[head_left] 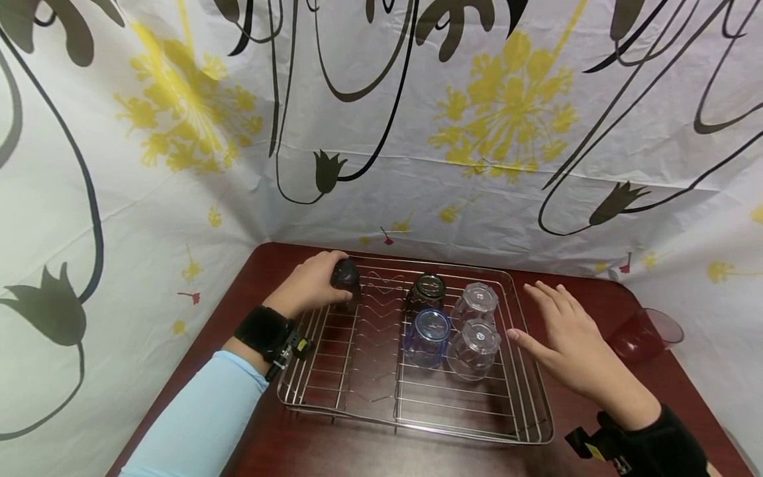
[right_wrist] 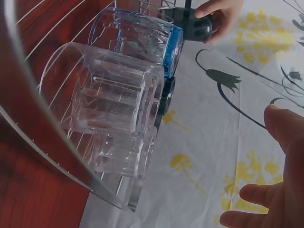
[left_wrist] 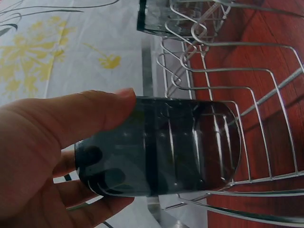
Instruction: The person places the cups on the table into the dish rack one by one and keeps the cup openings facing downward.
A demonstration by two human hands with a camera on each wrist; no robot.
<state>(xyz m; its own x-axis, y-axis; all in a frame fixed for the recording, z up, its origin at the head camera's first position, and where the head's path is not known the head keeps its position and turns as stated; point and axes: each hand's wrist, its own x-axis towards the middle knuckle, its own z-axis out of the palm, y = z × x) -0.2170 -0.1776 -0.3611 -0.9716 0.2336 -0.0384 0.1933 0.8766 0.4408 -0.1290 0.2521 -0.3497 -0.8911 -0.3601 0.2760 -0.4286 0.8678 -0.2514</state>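
My left hand grips a dark grey, see-through drinking glass near its base, at the back left of the wire dish rack. In the left wrist view that glass has its thumb side and fingers around the closed end, while the other end faces the rack wires. To the right of the rack, my right hand hovers with fingers spread and holds nothing. Nearest to it are two clear glasses, bottoms up in the rack. Beside them stand a blue-tinted glass and another dark glass, also bottoms up.
A red glass is on the dark red table to the right, partly behind my right hand. Wavy wire dividers run through the rack's left half. A patterned white curtain hangs behind the table and along both sides.
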